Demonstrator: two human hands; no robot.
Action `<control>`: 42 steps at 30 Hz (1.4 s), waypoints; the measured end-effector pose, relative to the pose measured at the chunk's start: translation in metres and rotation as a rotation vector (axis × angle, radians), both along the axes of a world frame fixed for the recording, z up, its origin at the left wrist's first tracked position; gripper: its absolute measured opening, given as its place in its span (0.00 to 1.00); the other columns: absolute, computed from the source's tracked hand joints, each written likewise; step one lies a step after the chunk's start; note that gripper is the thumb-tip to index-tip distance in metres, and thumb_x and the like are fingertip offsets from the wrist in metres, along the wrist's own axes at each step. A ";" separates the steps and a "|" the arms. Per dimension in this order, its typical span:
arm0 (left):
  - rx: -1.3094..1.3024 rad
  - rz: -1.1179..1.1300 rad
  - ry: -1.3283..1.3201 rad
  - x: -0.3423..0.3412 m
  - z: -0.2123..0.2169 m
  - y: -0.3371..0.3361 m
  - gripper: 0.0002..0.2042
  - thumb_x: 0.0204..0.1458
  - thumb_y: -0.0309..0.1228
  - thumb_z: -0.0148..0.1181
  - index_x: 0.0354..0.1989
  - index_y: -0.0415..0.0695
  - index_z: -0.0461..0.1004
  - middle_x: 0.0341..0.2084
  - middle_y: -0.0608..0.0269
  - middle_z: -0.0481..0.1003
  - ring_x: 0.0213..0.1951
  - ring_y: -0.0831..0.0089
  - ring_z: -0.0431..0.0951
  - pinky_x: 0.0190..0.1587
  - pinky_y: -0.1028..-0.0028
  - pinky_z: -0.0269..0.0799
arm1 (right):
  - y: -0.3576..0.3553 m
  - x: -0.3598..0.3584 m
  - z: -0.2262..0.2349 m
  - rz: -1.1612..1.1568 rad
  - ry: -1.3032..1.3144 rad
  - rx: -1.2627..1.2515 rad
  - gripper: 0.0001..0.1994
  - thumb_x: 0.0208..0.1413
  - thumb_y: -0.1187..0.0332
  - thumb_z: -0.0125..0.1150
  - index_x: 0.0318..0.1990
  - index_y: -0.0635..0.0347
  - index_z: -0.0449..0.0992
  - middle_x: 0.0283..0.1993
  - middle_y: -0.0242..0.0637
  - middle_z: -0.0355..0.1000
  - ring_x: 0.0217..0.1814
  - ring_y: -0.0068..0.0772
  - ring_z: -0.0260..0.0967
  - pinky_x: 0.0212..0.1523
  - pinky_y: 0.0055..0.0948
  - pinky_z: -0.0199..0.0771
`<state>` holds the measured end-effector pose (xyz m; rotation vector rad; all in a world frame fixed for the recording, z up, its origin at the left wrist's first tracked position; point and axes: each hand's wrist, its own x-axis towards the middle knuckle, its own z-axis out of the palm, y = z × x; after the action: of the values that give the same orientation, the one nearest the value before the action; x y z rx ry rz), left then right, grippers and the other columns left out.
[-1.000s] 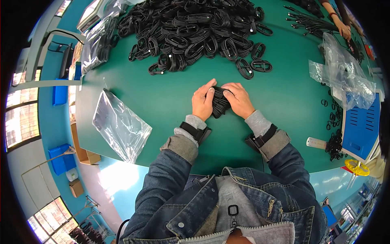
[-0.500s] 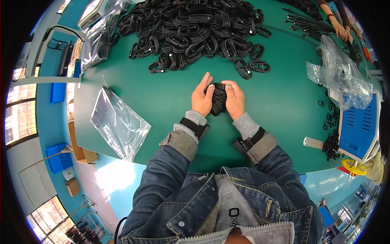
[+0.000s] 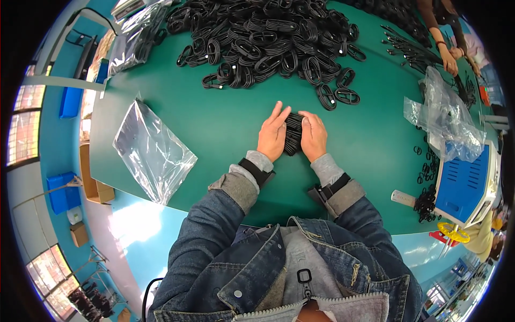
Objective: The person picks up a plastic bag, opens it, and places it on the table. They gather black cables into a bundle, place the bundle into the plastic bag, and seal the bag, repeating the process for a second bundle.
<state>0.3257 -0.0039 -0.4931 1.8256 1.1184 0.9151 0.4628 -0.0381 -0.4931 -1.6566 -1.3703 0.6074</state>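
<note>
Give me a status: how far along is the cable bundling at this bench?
Done: nothing clearly finished shows; the clear plastic bag at the left lies flat and looks empty. In hand: the left hand and right hand press a stack of black coiled cables between them on the green table. Left: a large pile of coiled cables beyond the hands, so most remains.

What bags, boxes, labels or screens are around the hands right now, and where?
Clear plastic bag: flat on the green table, left of the hands.
Crumpled clear bags: right side of the table.
More clear bags: far left corner.
Blue box-shaped machine: right edge.
Cardboard boxes: on the floor, left.
</note>
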 end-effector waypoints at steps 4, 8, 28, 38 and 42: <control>-0.073 -0.106 0.121 -0.001 -0.001 0.001 0.23 0.56 0.30 0.43 0.62 0.43 0.56 0.62 0.49 0.54 0.61 0.56 0.58 0.61 0.63 0.51 | -0.007 -0.017 0.002 -0.089 0.091 0.105 0.15 0.58 0.65 0.43 0.48 0.62 0.69 0.50 0.47 0.64 0.50 0.48 0.63 0.50 0.38 0.63; -0.031 -0.107 0.215 0.004 0.000 0.000 0.23 0.57 0.34 0.40 0.62 0.46 0.55 0.62 0.51 0.55 0.63 0.58 0.55 0.63 0.59 0.44 | -0.005 -0.019 0.002 -0.063 0.167 0.028 0.19 0.58 0.63 0.43 0.53 0.65 0.64 0.53 0.50 0.62 0.55 0.49 0.60 0.55 0.39 0.59; 0.047 -0.274 0.345 -0.009 0.001 0.007 0.22 0.57 0.38 0.40 0.60 0.46 0.57 0.59 0.53 0.58 0.61 0.57 0.57 0.63 0.56 0.44 | -0.033 -0.024 0.014 0.139 -0.407 -0.065 0.48 0.30 0.66 0.70 0.61 0.66 0.46 0.57 0.57 0.51 0.58 0.60 0.50 0.59 0.47 0.55; 0.293 0.049 0.293 -0.188 0.083 -0.036 0.23 0.47 0.37 0.58 0.50 0.39 0.64 0.46 0.48 0.69 0.51 0.53 0.66 0.53 0.60 0.60 | -0.042 -0.050 0.024 -0.014 -0.470 -0.138 0.40 0.31 0.69 0.68 0.56 0.61 0.54 0.48 0.49 0.60 0.52 0.52 0.58 0.53 0.41 0.62; 0.446 0.126 0.717 -0.266 0.105 -0.076 0.24 0.43 0.36 0.61 0.49 0.39 0.65 0.44 0.47 0.69 0.51 0.53 0.66 0.53 0.63 0.59 | -0.060 -0.086 0.018 0.087 0.006 -0.250 0.36 0.33 0.70 0.67 0.54 0.64 0.58 0.48 0.44 0.63 0.51 0.44 0.62 0.50 0.37 0.66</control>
<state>0.0600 -0.0798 -0.3885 2.5909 1.5581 0.6095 0.3771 -0.0985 -0.4751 -1.7953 -1.4129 0.8635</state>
